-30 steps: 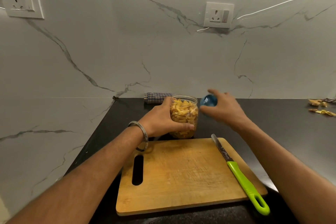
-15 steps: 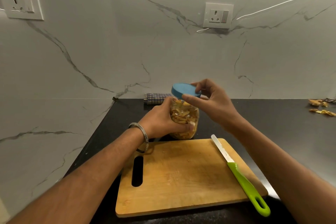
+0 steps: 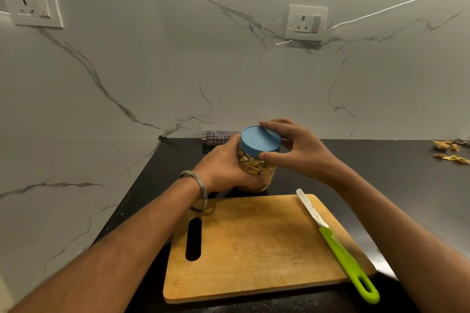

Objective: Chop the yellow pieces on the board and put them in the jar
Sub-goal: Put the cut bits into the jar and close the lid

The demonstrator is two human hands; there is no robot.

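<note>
A clear jar packed with yellow pieces stands on the black counter just behind the wooden board. My left hand wraps around the jar's left side. A blue lid sits on the jar's mouth, tilted slightly, with my right hand gripping its rim by thumb and fingers. The board's surface is bare of pieces. A knife with a green handle lies along the board's right edge, its blade pointing toward the jar.
A checked cloth lies against the marble wall behind the jar. Peel scraps are scattered on the counter at the far right. Two wall sockets sit above. The black counter ends at a marble side wall on the left.
My right hand brought the blue lid from beside the jar up over it and set it down on the mouth. My left hand kept hold of the jar.
</note>
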